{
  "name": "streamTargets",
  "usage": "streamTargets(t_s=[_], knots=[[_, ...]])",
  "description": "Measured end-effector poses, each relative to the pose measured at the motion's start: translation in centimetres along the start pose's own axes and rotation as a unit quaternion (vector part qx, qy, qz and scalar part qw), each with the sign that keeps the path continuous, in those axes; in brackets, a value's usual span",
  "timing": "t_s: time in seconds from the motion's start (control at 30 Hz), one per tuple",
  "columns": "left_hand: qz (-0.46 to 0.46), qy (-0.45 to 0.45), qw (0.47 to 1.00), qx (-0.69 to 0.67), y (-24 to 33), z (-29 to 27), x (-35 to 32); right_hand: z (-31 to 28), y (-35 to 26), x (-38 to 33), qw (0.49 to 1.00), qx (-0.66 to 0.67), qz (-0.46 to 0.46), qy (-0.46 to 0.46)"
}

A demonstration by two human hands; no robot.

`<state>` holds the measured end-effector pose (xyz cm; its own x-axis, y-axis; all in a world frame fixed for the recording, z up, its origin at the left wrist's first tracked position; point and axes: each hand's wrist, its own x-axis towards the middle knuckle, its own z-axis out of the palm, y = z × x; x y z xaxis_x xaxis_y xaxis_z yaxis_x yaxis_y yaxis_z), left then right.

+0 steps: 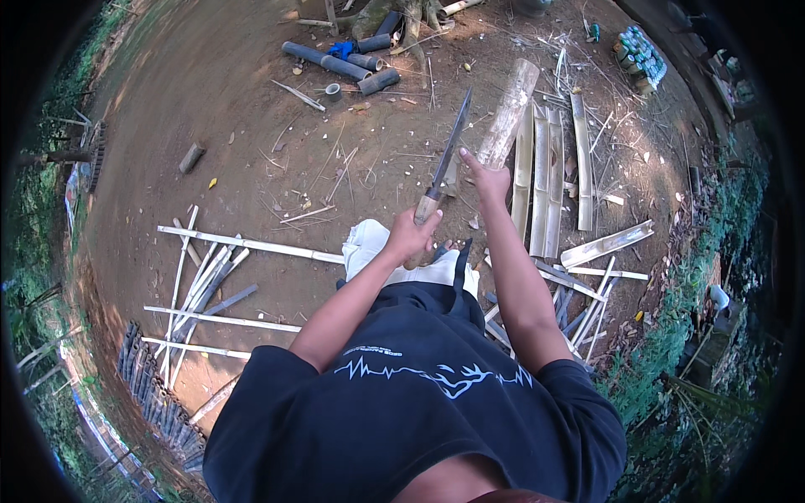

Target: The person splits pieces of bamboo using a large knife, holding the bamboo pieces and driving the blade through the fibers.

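Dark metal and pale wood meet in our left hand [411, 236], whose fingers are wrapped around the brown wooden handle [428, 204] of a long, narrow-bladed knife [444, 159], its tip aimed away from us. Our right hand [489, 180] is at the near end of a thick, pale, rough-surfaced log [509, 113], the thumb extended toward the blade; we cannot tell whether its fingers grip the wood. To the right of the log, long, pale trough-shaped lengths of split bamboo [539, 184] lie side by side on brown bare earth [251, 126]. Thin, cream-coloured strips [260, 246] lie crossed at left. Farther off, we see dark grey cylindrical tubes [314, 58] beside a bright blue cloth [340, 50]. A short brown log piece [192, 158] lies alone, far left.
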<state>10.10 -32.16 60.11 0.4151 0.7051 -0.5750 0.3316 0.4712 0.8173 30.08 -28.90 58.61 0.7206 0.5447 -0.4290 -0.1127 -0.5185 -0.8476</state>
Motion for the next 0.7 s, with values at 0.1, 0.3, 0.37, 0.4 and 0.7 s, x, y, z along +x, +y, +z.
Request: streamTargets(t_s=[0.1, 0.3, 0.37, 0.4, 0.7], knots=[[0.004, 0.015, 1.000, -0.015, 0.5, 1.4, -0.4, -0.5, -0.7, -0.1, 0.995, 0.029, 0.026, -0.089], [-0.001, 0.036, 0.999, -0.026, 0.8, 1.8, -0.8, 0.3, 0.7, 0.9, 0.999, -0.031, -0.018, -0.011], [0.023, 0.055, 0.998, 0.020, 1.5, 2.3, -1.1, 0.6, 3.5, 2.4, 0.996, -0.051, -0.068, 0.033], [0.031, 0.070, 0.996, 0.044, 1.7, 2.2, -1.3, 0.7, 3.2, 2.1, 0.998, -0.031, -0.061, 0.017], [0.052, 0.083, 0.993, 0.059, 1.9, 1.2, -0.6, 0.2, 1.5, 1.2, 0.999, -0.024, -0.027, -0.030]])
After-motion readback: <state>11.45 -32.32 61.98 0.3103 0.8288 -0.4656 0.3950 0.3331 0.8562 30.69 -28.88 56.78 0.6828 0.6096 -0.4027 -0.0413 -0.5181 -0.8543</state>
